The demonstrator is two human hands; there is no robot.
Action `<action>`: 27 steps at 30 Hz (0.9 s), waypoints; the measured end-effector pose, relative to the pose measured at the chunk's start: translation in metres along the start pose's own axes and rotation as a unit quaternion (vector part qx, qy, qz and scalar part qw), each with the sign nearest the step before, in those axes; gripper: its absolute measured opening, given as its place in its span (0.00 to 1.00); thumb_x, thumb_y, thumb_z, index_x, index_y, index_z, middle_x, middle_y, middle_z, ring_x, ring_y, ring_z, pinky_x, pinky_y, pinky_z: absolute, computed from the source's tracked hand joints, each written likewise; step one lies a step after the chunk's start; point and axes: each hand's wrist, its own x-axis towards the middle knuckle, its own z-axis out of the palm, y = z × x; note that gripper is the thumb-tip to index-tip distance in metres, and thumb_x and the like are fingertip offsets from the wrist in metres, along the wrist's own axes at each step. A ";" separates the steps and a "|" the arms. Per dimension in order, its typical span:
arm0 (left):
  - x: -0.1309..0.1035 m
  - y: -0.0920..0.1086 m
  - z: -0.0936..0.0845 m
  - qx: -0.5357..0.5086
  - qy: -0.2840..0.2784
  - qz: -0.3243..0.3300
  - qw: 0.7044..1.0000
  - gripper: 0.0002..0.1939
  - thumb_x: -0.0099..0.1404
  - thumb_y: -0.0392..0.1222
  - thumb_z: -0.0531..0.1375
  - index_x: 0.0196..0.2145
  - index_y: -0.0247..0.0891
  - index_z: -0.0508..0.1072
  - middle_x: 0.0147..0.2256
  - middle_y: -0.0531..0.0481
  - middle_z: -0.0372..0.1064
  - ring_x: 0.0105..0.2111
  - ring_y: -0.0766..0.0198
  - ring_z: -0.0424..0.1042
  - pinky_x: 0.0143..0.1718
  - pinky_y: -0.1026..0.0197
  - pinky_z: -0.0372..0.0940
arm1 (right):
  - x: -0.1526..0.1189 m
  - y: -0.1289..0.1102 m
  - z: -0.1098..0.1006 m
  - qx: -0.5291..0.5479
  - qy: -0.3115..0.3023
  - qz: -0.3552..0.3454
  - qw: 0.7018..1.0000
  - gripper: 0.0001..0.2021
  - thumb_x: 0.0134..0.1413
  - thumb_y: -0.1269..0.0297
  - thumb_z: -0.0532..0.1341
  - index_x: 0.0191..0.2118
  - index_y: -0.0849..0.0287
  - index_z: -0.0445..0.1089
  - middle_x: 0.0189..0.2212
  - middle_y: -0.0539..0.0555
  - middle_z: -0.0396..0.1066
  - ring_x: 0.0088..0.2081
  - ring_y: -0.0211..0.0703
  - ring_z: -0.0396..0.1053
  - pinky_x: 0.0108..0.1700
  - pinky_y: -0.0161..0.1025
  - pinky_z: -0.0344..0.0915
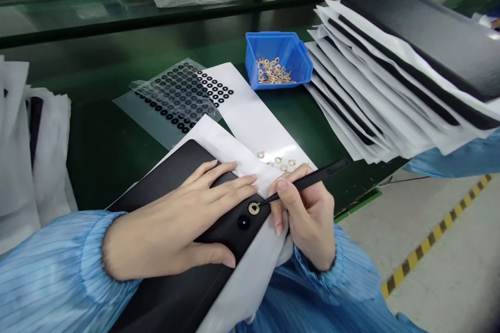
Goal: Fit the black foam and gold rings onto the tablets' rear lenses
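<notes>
Black panel [183, 270] half under left hand [172, 223]

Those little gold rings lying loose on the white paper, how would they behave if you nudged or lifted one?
The rings look thin and flat, so they would likely slide rather than roll. They seem very light: the bin holds a heap of them. Being so small, they are probably fiddly for fingers; the right hand works one with a black tool.

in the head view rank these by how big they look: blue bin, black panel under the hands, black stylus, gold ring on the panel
1. black panel, though it lies nearest the camera
2. blue bin
3. black stylus, held in the right hand
4. gold ring
</notes>
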 end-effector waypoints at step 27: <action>-0.008 0.008 0.017 0.094 0.069 0.039 0.992 0.26 0.69 0.52 0.51 0.60 0.37 0.59 0.63 0.39 0.53 0.64 0.39 0.44 0.57 0.32 0.54 | -0.016 0.009 -0.001 -0.086 0.041 -0.202 0.975 0.04 0.58 0.72 0.56 0.37 0.57 0.60 0.28 0.53 0.67 0.25 0.37 0.70 0.18 0.33 0.66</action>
